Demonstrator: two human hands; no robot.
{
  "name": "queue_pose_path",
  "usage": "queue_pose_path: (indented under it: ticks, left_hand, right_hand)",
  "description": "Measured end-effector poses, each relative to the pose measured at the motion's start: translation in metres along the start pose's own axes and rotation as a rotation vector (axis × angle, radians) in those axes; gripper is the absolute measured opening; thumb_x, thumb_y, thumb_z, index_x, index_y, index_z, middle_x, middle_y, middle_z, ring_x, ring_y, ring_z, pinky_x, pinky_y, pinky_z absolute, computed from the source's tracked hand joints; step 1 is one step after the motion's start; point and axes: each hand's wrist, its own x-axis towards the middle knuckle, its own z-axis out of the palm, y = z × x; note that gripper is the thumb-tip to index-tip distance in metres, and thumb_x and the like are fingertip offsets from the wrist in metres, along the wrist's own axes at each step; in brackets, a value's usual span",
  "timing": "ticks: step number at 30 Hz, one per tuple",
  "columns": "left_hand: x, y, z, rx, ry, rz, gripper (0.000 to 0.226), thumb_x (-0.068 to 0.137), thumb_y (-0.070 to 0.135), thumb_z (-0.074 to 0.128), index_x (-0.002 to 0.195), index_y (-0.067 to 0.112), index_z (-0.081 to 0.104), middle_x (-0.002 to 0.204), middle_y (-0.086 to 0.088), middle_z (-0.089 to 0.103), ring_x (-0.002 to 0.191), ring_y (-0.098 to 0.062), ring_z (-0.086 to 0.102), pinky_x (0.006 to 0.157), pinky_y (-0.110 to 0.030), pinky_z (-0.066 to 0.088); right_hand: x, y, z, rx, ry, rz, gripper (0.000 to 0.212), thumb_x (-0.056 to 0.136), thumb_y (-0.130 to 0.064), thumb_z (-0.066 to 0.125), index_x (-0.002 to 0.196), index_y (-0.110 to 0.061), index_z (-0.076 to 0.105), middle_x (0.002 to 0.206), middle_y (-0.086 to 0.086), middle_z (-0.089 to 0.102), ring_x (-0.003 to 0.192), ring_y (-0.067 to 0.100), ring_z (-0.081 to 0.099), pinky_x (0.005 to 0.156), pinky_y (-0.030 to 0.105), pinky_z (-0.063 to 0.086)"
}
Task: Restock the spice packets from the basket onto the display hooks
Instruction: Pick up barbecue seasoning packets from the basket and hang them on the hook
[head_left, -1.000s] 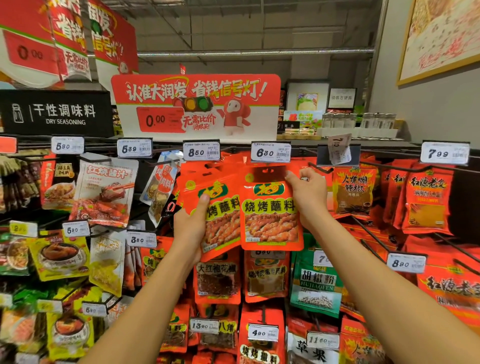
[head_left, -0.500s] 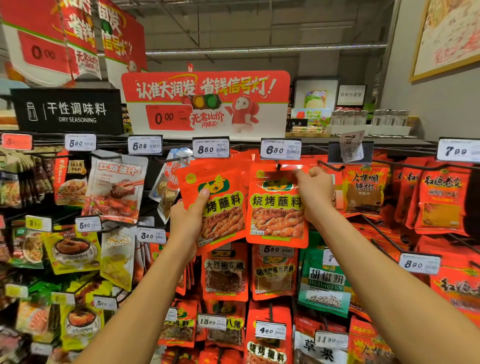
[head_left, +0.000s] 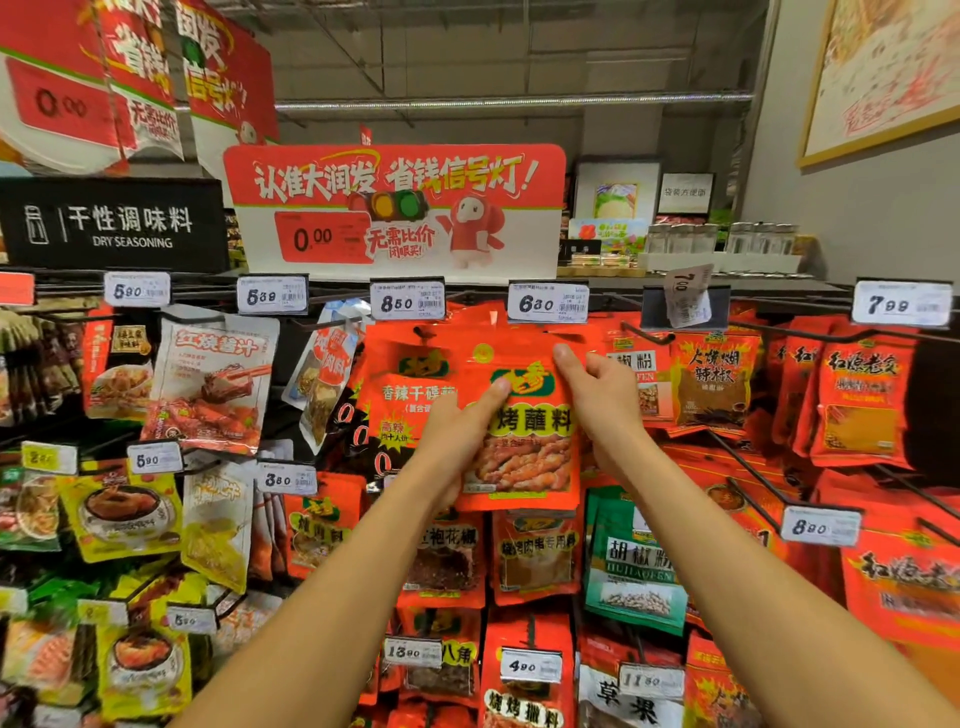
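Between both hands sits the orange spice packet (head_left: 519, 431), up under the 6.80 price tag (head_left: 548, 304): left hand (head_left: 457, 431) grips its side, right hand (head_left: 605, 400) pinches the top edge. Looks mid-hanging; next, its hole has to find the hook, which I can't see

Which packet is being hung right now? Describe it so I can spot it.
Find the big red promo sign; below it hangs the 6.80 price tag. Beneath that tag, the orange-red packet picturing grilled skewers is the only one held by both hands, left hand and right hand.
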Motion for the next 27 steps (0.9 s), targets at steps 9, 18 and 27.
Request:
queue_pose_path:
  ticks: [9, 18, 27]
  left_hand:
    - [0.024, 0.02, 0.031, 0.11, 0.151, 0.056, 0.023, 0.094, 0.038, 0.068, 0.088, 0.016, 0.071, 0.086, -0.003, 0.079, 0.083, -0.023, 0.076, 0.077, -0.041, 0.06]
    - [0.02, 0.018, 0.031, 0.235, 0.209, 0.055, 0.037, 0.094, 0.043, 0.067, 0.102, 0.008, 0.07, 0.094, -0.003, 0.074, 0.09, -0.019, 0.07, 0.086, -0.045, 0.057]
    - [-0.011, -0.023, 0.024, 0.639, 0.073, 0.087, 0.04, 0.1, 0.03, 0.057, 0.137, 0.017, 0.053, 0.124, -0.005, 0.068, 0.118, -0.029, 0.062, 0.102, -0.047, 0.049]
  right_hand:
    - [0.022, -0.004, -0.003, -0.049, 0.196, 0.034, 0.05, 0.094, -0.048, 0.063, 0.062, -0.011, 0.056, 0.065, 0.017, 0.06, 0.062, 0.026, 0.051, 0.059, 0.044, 0.035]
    - [0.024, 0.002, -0.006, -0.231, 0.229, 0.037, 0.054, 0.094, -0.052, 0.061, 0.068, -0.005, 0.062, 0.065, 0.012, 0.063, 0.067, 0.032, 0.057, 0.058, 0.041, 0.036]
    - [-0.012, 0.045, -0.024, -0.501, -0.015, -0.052, 0.071, 0.103, -0.037, 0.051, 0.159, -0.007, 0.019, 0.163, 0.014, 0.03, 0.15, 0.031, 0.03, 0.119, 0.042, 0.027]
